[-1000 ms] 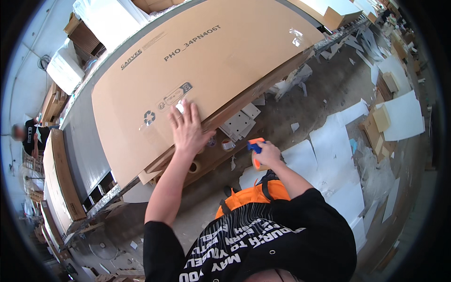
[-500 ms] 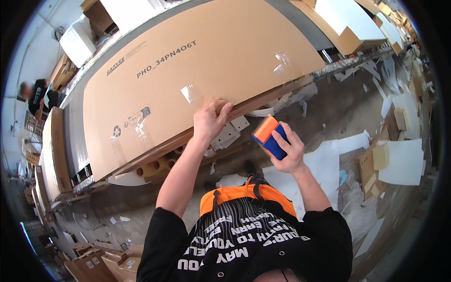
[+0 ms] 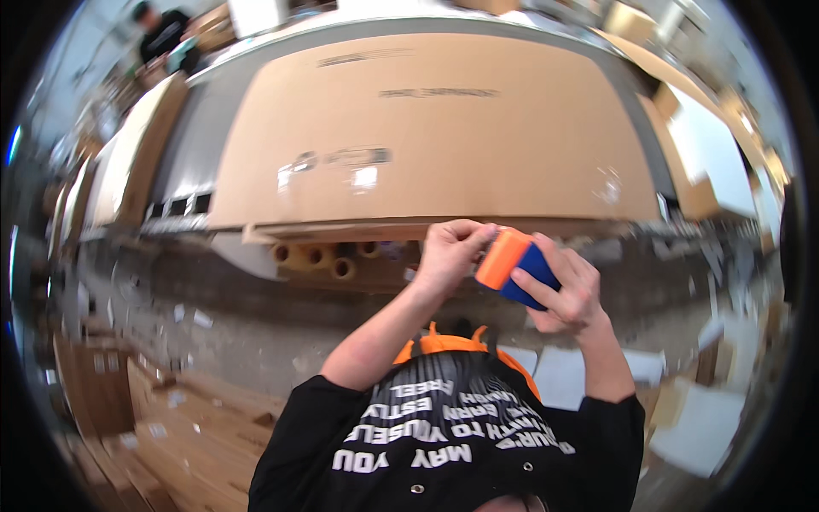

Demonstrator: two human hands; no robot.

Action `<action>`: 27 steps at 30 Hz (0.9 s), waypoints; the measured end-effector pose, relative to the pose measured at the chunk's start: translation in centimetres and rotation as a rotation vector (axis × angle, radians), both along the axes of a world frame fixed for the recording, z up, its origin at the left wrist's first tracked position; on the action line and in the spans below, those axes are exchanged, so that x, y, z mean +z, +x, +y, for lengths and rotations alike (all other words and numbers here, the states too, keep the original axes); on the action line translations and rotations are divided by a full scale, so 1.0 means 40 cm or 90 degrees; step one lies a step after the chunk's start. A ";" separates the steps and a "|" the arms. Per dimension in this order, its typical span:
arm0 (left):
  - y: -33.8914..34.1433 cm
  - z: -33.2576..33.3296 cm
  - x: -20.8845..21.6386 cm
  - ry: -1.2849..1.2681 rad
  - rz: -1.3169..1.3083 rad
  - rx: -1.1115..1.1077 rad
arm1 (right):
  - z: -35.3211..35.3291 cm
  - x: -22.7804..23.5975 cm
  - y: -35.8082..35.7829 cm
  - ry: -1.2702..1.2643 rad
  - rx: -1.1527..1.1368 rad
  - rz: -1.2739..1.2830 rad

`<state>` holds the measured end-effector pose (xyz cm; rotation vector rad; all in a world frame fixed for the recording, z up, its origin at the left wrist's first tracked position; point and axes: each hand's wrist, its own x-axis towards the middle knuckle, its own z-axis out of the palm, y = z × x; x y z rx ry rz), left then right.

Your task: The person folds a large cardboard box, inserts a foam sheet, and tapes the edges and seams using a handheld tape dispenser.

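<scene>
A large flat cardboard box (image 3: 461, 136) lies on the conveyor in front of me, with shiny clear tape pieces (image 3: 365, 177) on its top. In my right hand (image 3: 577, 288) is an orange and blue tape dispenser (image 3: 507, 259), held just off the box's near edge. My left hand (image 3: 450, 258) is closed in a pinch, its fingertips at the dispenser's orange end. Whatever lies between those fingertips is too small to make out. Both hands are close together in front of the box's near side.
Cardboard tubes or rolls (image 3: 343, 268) lie under the conveyor (image 3: 189, 141). Other boxes (image 3: 136, 154) stand to the left, and an open white-lined box (image 3: 704, 141) is at the right. Stacked cardboard (image 3: 192, 427) fills the lower left. A person (image 3: 164, 38) is at the far left.
My left hand has left the box's edge and come right to the dispenser's orange end. The view has turned, so the box now lies straight across.
</scene>
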<state>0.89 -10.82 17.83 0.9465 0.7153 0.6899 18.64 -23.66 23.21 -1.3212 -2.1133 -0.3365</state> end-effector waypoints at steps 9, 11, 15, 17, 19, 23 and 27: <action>-0.852 0.348 -0.167 0.215 0.396 0.773 | 0.125 0.084 -0.033 -0.159 0.083 -0.187; -0.877 0.373 -0.221 0.246 0.514 0.783 | 0.177 0.070 -0.075 -0.210 0.103 -0.227; -0.867 0.405 -0.269 0.385 0.665 0.807 | 0.233 0.031 -0.090 -0.282 0.071 -0.281; -0.858 0.425 -0.282 0.406 0.687 0.819 | 0.243 0.027 -0.087 -0.313 0.035 -0.303; -0.843 0.433 -0.291 0.428 0.697 0.829 | 0.253 0.008 -0.087 -0.309 0.010 -0.318; -0.834 0.446 -0.315 0.454 0.718 0.846 | 0.264 0.006 -0.104 -0.321 -0.025 -0.344; -0.830 0.453 -0.319 0.439 0.739 0.858 | 0.273 0.002 -0.108 -0.336 -0.034 -0.362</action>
